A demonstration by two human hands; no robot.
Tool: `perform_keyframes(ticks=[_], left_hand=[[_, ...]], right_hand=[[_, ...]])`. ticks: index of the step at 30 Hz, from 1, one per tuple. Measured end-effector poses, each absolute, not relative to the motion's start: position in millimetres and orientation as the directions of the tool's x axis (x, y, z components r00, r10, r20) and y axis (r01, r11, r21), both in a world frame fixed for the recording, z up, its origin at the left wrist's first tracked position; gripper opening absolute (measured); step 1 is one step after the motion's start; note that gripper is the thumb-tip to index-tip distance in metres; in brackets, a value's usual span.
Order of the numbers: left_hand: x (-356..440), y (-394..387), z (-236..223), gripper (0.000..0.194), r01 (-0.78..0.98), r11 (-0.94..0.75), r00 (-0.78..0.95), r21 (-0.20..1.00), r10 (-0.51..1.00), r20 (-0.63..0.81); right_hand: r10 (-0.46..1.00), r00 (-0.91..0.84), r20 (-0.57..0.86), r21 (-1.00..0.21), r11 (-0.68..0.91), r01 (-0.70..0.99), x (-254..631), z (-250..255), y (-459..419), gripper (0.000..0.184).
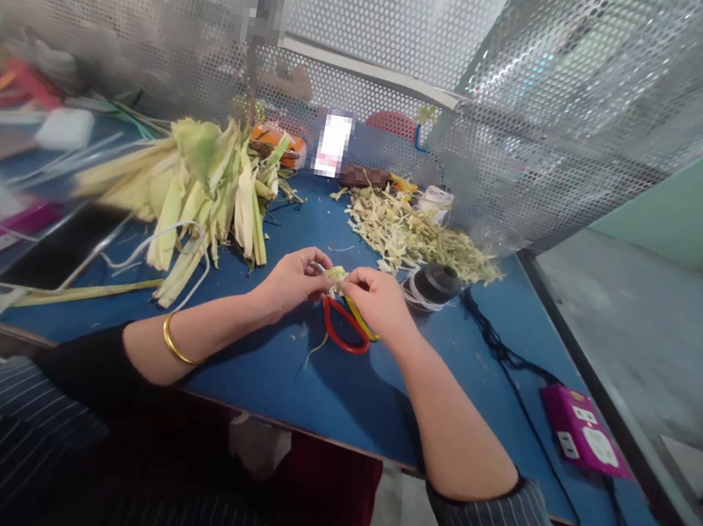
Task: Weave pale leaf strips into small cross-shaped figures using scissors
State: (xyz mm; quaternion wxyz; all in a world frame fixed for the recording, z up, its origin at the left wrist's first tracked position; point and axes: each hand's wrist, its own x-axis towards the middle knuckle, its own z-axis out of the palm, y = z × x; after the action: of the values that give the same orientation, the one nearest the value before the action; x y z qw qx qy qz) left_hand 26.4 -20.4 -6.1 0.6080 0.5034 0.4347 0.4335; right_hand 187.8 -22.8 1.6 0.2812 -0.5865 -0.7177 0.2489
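My left hand [291, 280] and my right hand [376, 299] meet above the blue table [332, 384], both pinched on a small pale green leaf piece [336, 275] between them. A thin metal bit shows at my left fingertips. Scissors with red and yellow handles [347, 326] lie on the table just under my hands. A gold bangle [176, 344] sits on my left wrist.
A bundle of pale green leaves [203, 186] lies at the back left, a heap of shredded scraps [422, 239] at the back right. A dark spool [438, 281], a phone [64, 246] with white cable, and a pink power strip [585, 429] lie around. Perforated metal screens enclose the table.
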Motion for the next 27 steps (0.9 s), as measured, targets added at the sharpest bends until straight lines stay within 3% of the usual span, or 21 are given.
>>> perform_keyframes(ticks=[5,11,19,27], left_hand=[[26.0,-20.2,-8.1,0.021,-0.081,0.079,0.250,0.994,0.967,-0.056],[25.2,-21.5,-8.1,0.022,-0.096,0.051,0.284,0.994,0.959,-0.022],[26.9,-22.0,-13.1,0.021,-0.067,0.027,0.313,0.997,0.950,-0.004],[26.1,-19.3,-15.9,0.021,-0.045,-0.016,0.297,0.999,0.955,0.028]], right_hand=[[0.989,-0.131,0.076,-0.699,0.146,0.700,187.4,3.2,-24.1,0.017],[0.995,-0.096,-0.003,-0.818,0.053,0.572,186.9,3.3,-25.1,0.015],[0.993,-0.096,-0.073,-0.880,-0.018,0.474,185.8,0.3,-22.8,0.015],[0.998,-0.064,0.009,-0.847,0.042,0.530,185.4,1.2,-24.9,0.028]])
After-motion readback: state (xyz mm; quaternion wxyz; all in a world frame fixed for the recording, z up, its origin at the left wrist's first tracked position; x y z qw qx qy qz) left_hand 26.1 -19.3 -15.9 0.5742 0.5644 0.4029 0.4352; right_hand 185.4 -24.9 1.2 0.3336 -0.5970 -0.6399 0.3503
